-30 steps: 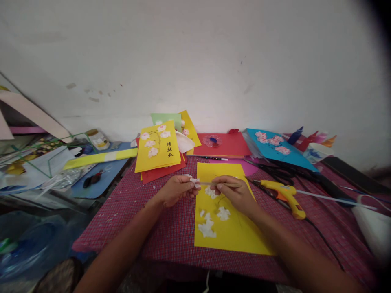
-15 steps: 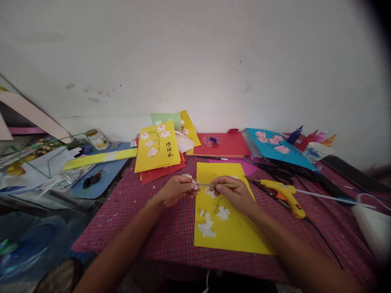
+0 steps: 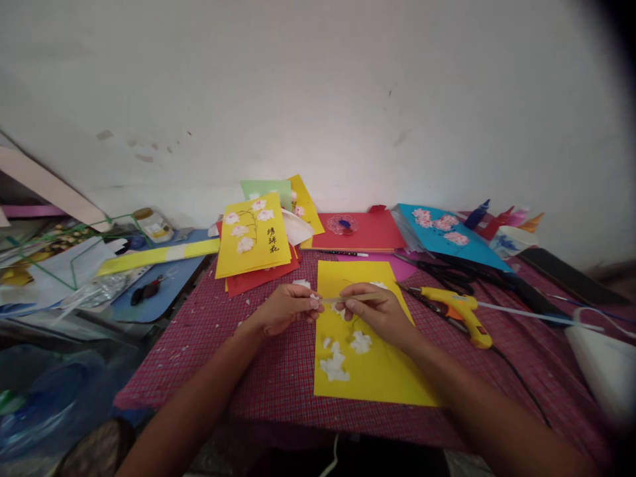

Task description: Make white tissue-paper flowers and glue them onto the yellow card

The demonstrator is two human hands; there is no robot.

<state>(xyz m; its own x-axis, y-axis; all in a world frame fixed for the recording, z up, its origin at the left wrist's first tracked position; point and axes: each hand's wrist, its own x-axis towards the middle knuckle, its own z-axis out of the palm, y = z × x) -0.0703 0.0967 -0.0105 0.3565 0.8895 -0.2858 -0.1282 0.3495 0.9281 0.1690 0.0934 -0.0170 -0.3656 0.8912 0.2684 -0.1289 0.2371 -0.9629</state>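
Note:
My left hand point(image 3: 285, 310) pinches a small piece of white paper point(image 3: 314, 301) between thumb and fingers. In my right hand point(image 3: 381, 317) is a thin, pale wooden stick point(image 3: 368, 297), held nearly level, its tip reaching the paper at my left fingertips. Below both hands lies a yellow sheet point(image 3: 377, 381) with thin dark branch lines partly hidden by my right hand. Crumpled white paper blossoms point(image 3: 334, 363) sit on its left half, with another blossom point(image 3: 360, 342) near the middle. More white paper point(image 3: 301, 283) lies just behind my left hand.
A yellow glue gun point(image 3: 460, 308) with a cord lies to the right, near black scissors point(image 3: 447, 273). Finished flower cards point(image 3: 253, 242) are stacked at back left. A blue card point(image 3: 477, 246), paint bottles point(image 3: 477, 214) and a paper cup point(image 3: 511, 241) stand at back right.
The view has shifted slightly, so the table things appear a little higher and further left. Both hands keep nearly the same pose, still holding the paper and the stick.

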